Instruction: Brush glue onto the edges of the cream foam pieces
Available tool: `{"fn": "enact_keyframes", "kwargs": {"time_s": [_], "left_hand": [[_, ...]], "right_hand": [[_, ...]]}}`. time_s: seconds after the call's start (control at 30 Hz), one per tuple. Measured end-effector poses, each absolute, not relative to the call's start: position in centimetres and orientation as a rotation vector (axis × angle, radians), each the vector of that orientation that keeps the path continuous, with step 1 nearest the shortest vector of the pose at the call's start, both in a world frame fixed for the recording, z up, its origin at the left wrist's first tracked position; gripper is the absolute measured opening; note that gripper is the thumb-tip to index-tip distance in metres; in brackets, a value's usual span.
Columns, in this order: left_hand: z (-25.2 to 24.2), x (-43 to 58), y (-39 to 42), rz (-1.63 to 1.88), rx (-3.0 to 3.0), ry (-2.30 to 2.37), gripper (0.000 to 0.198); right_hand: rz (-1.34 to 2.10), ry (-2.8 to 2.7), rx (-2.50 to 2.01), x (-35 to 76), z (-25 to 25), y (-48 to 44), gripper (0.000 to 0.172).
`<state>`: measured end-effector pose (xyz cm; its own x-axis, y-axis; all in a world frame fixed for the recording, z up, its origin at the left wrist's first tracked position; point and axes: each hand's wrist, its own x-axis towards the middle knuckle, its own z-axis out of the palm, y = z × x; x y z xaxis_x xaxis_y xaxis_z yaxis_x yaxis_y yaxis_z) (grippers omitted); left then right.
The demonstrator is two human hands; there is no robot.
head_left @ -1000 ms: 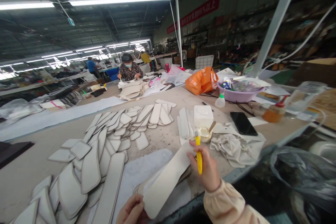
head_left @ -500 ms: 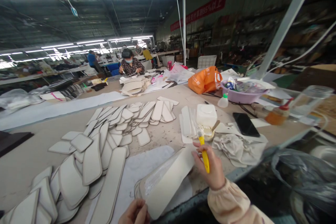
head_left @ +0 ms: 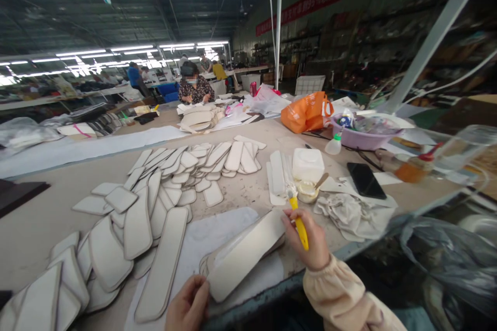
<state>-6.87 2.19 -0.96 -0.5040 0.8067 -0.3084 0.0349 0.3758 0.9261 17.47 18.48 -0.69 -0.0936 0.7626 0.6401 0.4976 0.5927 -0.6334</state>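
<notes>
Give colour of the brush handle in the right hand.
Yellow brush handle, seen best in the head view.

Gap btwn panel pile (head_left: pixel 139 225) & strips (head_left: pixel 277 182)

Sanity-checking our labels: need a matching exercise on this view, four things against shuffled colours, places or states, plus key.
Things:
1. brush
2. phone
3. bag
4. pale strip

Descriptions:
A. orange, next to the purple basin
B. has a hand at each end
C. yellow-handled, in the right hand
D. black, lying flat

Pairs: 1-C, 2-D, 3-A, 4-B
</notes>
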Motion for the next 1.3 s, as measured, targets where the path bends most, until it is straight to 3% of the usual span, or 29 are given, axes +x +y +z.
{"fn": "enact_keyframes", "kwargs": {"time_s": [0.2,0.47,0.9,1.3], "left_hand": [[-0.3,-6.8,2.6,0.986,1.048,2.000,0.028],[-0.7,-8.2,4.2,0.817,1.224,2.203,0.024],[-1.4,-8.9,6.6,0.531,1.298,2.298,0.023],[-1.7,-9.5,6.5,0.536,1.252,2.247,0.028]], "right_hand": [[0.043,-1.915,-1.185,18.9,-1.8,18.9,0.014],[-0.054,-2.036,-1.197,18.1,-3.5,19.9,0.018],[0.058,-2.073,-1.345,17.2,-5.4,21.1,0.013],[0.144,-2.072,-1.364,17.0,-5.9,21.0,0.007]]}}
